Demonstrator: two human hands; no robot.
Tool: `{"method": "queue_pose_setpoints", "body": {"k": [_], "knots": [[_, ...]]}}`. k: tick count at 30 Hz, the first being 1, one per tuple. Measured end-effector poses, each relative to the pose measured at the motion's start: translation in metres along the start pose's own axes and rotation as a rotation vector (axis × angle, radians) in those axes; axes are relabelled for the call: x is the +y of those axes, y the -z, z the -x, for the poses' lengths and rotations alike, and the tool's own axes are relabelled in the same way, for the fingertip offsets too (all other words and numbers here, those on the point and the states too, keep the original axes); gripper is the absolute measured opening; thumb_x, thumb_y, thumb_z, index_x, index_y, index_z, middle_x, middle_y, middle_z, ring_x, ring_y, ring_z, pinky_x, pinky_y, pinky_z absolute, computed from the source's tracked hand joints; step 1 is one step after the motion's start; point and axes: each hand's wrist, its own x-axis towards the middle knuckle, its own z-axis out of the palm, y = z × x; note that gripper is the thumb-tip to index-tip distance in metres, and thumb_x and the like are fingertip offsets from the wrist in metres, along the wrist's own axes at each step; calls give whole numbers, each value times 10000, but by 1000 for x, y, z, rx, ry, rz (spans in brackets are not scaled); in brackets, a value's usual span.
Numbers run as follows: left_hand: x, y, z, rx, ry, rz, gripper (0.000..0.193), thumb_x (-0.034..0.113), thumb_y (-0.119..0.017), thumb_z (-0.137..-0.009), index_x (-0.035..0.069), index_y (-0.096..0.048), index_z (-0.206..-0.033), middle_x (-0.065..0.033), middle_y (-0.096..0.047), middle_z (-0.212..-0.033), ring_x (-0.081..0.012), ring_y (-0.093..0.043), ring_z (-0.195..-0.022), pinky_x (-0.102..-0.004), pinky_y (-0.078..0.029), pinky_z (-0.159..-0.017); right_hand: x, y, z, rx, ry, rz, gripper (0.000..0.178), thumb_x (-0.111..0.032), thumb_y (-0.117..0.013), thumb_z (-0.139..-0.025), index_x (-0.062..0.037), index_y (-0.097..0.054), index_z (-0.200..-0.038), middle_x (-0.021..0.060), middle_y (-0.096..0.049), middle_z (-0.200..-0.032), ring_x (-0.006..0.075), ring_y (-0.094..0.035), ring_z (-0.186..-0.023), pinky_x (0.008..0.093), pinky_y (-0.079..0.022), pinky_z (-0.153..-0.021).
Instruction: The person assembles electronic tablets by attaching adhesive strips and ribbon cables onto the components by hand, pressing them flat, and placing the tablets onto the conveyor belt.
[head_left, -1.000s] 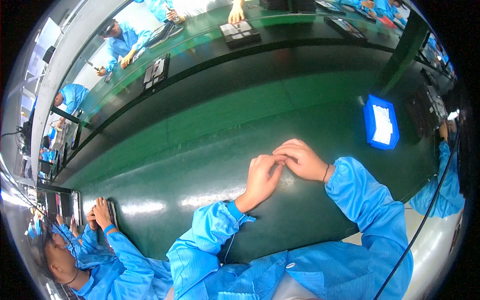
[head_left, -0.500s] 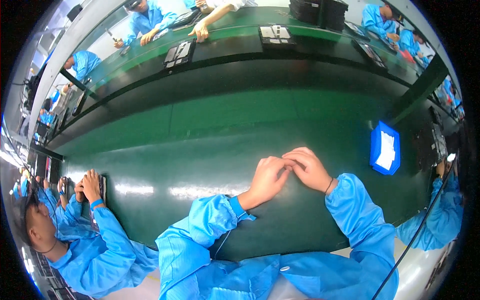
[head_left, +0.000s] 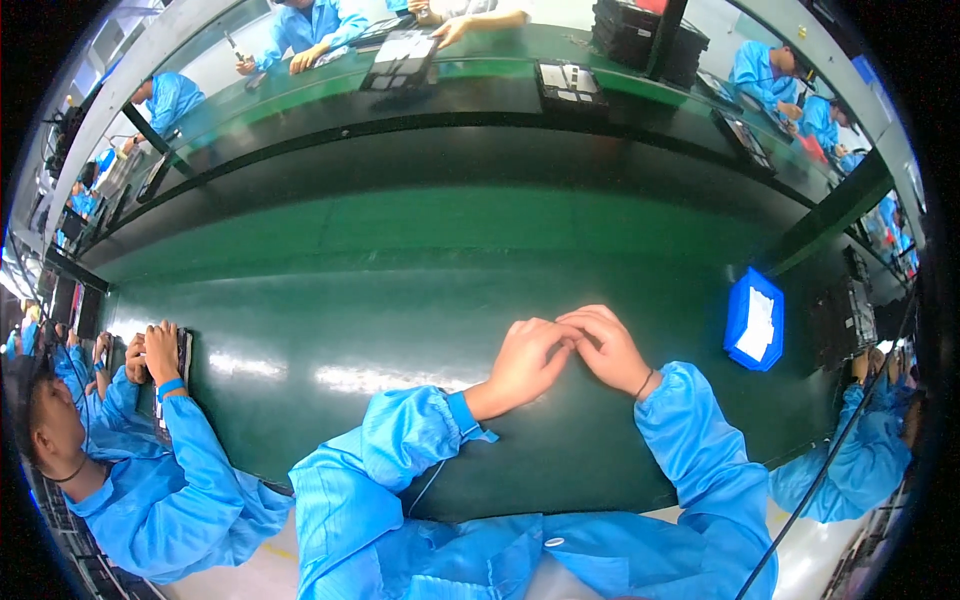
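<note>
My left hand (head_left: pixel 528 360) and my right hand (head_left: pixel 611 350) meet over the green tabletop (head_left: pixel 400 300), their fingertips touching. The fingers of both are bent and closed inward, the right ones lying over the tips of the left. Whether anything small is between them is hidden. Around my left wrist runs a blue strap (head_left: pixel 465 415) with a thin cord hanging from it; a dark band (head_left: pixel 645 382) circles the right wrist. To the right of my hands stands a blue plastic bin (head_left: pixel 738 318) with white paper-like pieces (head_left: pixel 760 325) in it.
At my left, a co-worker in blue (head_left: pixel 170 480) handles a dark flat device (head_left: pixel 184 360). Across a raised shelf, other hands work near an opened flat device (head_left: pixel 570 82) and stacked black trays (head_left: pixel 640 45). A green post (head_left: pixel 835 210) rises at the right; a black cable crosses the lower right.
The view has shifted slightly. Across the shelf, another person's hand has picked up the opened flat device and moved it back, away from the edge. My hands stay together.
</note>
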Motion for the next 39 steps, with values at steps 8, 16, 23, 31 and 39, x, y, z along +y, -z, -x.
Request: {"method": "queue_pose_setpoints", "body": {"k": [8,16,23,31,39], "knots": [[-1,-4,-1,-16,1,-4,174,104,-620,-869,115,-678,-1033,-50,-679,-951,-262,-603,-955,-397,-411,-843,5,2,1,-10,6,-8,288,9,-606,-812,-35,-672,-1089,105,-671,-1082,287,-588,-1058,387,-472,-928],[-2,-5,-2,-6,-1,-12,200,99,-637,-856,114,-678,-1051,-40,-686,-943,-260,-600,-959,-391,-413,-850,3,3,2,21,-5,-3,301,-6,-589,-795,-48,-671,-1081,88,-681,-1092,290,-593,-1068,406,-457,-941],[-2,-2,0,5,-8,1,214,98,-639,-851,128,-674,-1060,-33,-687,-938,-260,-602,-959,-396,-415,-853,8,-1,1,0,2,7,285,-6,-597,-815,-42,-677,-1087,83,-677,-1100,280,-591,-1071,394,-462,-942],[-4,-9,-5,-23,-11,16,176,90,-640,-846,100,-682,-1017,-76,-686,-926,-290,-614,-924,-405,-431,-833,8,3,7,68,15,-9,259,-37,-594,-796,-66,-687,-1036,84,-681,-1076,280,-595,-1073,421,-451,-959],[8,-2,-8,-13,6,-60,168,44,-655,-836,73,-687,-998,-79,-687,-939,-273,-598,-901,-388,-442,-824,11,1,5,137,51,-9,188,-111,-610,-834,-85,-672,-1009,57,-682,-1018,284,-590,-1023,425,-445,-917]]}}
